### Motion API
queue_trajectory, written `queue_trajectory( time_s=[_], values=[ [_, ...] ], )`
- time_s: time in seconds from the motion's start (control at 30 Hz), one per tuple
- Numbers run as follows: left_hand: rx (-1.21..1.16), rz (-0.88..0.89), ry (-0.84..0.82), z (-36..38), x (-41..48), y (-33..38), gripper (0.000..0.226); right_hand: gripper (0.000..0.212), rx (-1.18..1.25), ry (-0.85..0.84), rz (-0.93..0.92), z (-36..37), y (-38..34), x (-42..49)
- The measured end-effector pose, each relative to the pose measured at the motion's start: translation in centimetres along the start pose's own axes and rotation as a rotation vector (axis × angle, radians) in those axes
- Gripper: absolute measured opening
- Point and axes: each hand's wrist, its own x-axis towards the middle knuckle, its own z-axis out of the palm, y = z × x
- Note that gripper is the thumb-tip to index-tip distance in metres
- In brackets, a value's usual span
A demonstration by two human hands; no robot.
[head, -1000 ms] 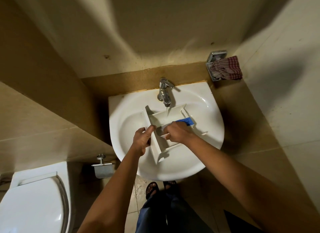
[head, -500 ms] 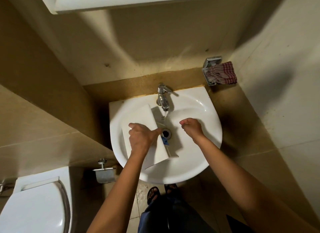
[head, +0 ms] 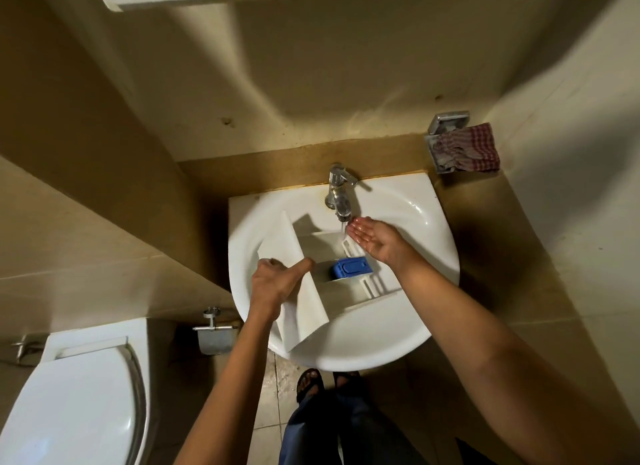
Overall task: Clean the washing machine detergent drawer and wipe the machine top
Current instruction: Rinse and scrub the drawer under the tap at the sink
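Observation:
The white detergent drawer (head: 313,303) lies tilted in the white sink (head: 419,219), its compartments facing up and a blue insert (head: 349,267) in the middle. My left hand (head: 277,284) grips the drawer's white front panel, thumb over its edge. My right hand (head: 375,239) is held palm up with straight, wet fingers just under the chrome tap (head: 339,196). A thin stream of water runs from the tap past my fingertips into the drawer.
A checked red cloth (head: 465,149) hangs on a metal holder on the wall at the right. A toilet (head: 79,392) stands at lower left, with a paper holder (head: 214,336) beside the sink. My sandalled feet (head: 311,383) are under the basin.
The drawer has been turned over so its compartments face up again. My right hand has opened and moved up under the running tap. My left hand keeps hold of the front panel.

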Motion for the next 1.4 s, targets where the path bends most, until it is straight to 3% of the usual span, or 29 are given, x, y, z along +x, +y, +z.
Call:
queue_trajectory(
  time_s=[0.23, 0.43, 0.67, 0.83, 0.9, 0.97, 1.1, 1.17, 1.4],
  values=[
    [-0.174, -0.066, -0.04, 0.7, 1.6, -2.2, 0.074, 0.017, 0.105, -0.047, 0.1, 2.1, 0.0, 0.6],
    [-0.419, -0.095, -0.169, 0.7, 2.4, -2.2, 0.078, 0.022, 0.162, -0.041, 0.173, 3.1, 0.4, 0.3],
    [-0.474, -0.061, -0.262, 2.0, 3.3, -2.4, 0.072, 0.022, 0.087, -0.046, 0.184, 3.1, -0.1, 0.0],
    [-0.511, -0.081, -0.279, 3.5, 3.3, -2.5, 0.08, 0.019, 0.032, -0.063, 0.227, 2.7, 0.6, 0.0],
    [-0.525, -0.078, -0.272, 3.9, 3.2, -2.5, 0.086, 0.017, -0.131, -0.127, 0.251, 2.3, 1.4, -0.6],
    [-0.53, -0.069, -0.259, 4.0, 3.4, -2.6, 0.087, 0.015, -0.525, -0.183, 0.187, 1.8, 2.2, -1.2],
    [-0.521, -0.057, -0.255, 4.1, 3.6, -2.7, 0.086, 0.023, -1.508, -0.257, -0.283, 0.3, 4.0, -2.1],
    [-0.521, -0.054, -0.253, 4.2, 3.7, -2.8, 0.086, 0.028, -1.841, -0.265, -0.381, 0.0, 5.1, -2.8],
    [-0.528, -0.049, -0.237, 4.7, 3.9, -3.0, 0.075, 0.019, -2.071, -0.329, -0.482, 0.0, 6.5, -4.0]
  ],
)
